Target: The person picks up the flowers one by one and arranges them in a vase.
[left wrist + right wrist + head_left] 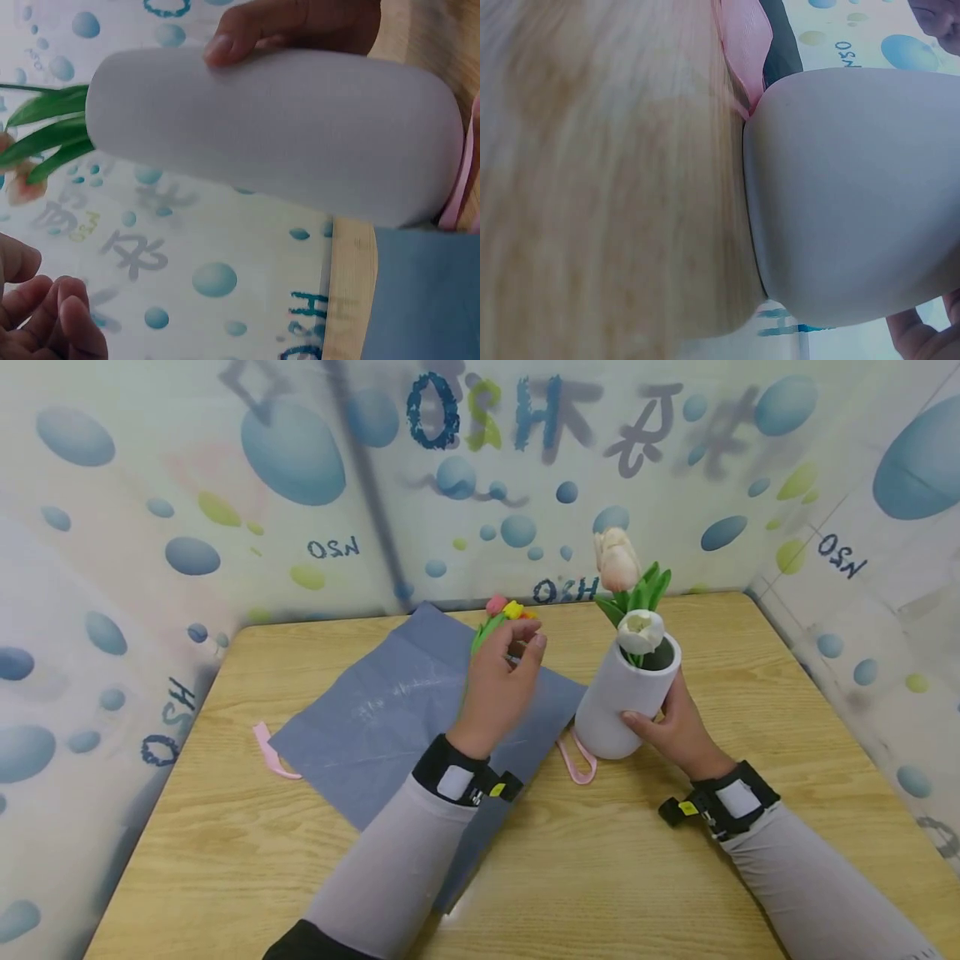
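Observation:
My right hand (686, 731) grips the side of a white vase (618, 706), its thumb across the near face. The vase stands on the table at the right edge of a blue-grey wrapping sheet. A pale pink tulip (618, 560) with green leaves rises from the vase, and a white tulip (641, 632) leans over its rim. To the left, my left hand (498, 689) hovers over the sheet with loosely curled fingers; the left wrist view shows nothing between them. Pink, yellow and orange flowers (513, 609) with green stems lie behind that hand, partly hidden by it.
The blue-grey wrapping sheet (375, 718) spreads over the middle of the wooden table (645, 877). Pink ribbon (267, 750) sticks out at its left corner, and a pink ribbon loop (579, 766) lies by the vase's base. A patterned wall (300, 568) borders the table's back edge.

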Motion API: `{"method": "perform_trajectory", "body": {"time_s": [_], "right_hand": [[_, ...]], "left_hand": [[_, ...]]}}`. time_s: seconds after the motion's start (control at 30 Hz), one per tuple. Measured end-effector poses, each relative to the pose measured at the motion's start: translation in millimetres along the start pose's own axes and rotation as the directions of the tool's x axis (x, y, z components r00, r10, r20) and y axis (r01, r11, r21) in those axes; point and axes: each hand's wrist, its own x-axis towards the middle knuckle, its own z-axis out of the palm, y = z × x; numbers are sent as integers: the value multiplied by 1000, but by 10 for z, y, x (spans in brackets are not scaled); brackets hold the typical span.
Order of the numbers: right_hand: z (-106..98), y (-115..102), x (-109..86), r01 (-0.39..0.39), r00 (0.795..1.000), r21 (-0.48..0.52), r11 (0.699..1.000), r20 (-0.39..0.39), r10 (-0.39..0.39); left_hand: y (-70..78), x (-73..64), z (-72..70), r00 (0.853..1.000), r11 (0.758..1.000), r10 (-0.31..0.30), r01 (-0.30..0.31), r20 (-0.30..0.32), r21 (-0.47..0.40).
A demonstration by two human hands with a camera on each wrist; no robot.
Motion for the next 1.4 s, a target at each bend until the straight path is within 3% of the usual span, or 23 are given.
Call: {"method": "perform_trajectory", "body": {"time_s": [0.27,0.43,0.63,0.87,1.17,1.4], "right_hand": [[-1,-19,-11,-12,1000,-1,1000,6,12],[10,-20,-8,-13,1000,-1,1000,6,13],[18,-21,-4,-14,1000,-3,1000,8,14],[12,-35,-8,-20,1000,-13,1000,9,20],[13,-54,-20,-35,999,-15,999,14,36],[14,-55,-21,-38,999,-26,999,15,38]], "left_hand": [[-171,-14,-199,994,995,-97,98,-50,8],[-299,32,-341,987,992,-114,120,-111,48],[-474,97,-566,969,985,-162,171,-187,33],[-675,128,-668,955,965,-228,247,-187,83],[-933,128,-692,936,902,-339,351,-89,252],[-1064,78,-663,897,816,-442,402,1,415]]}}
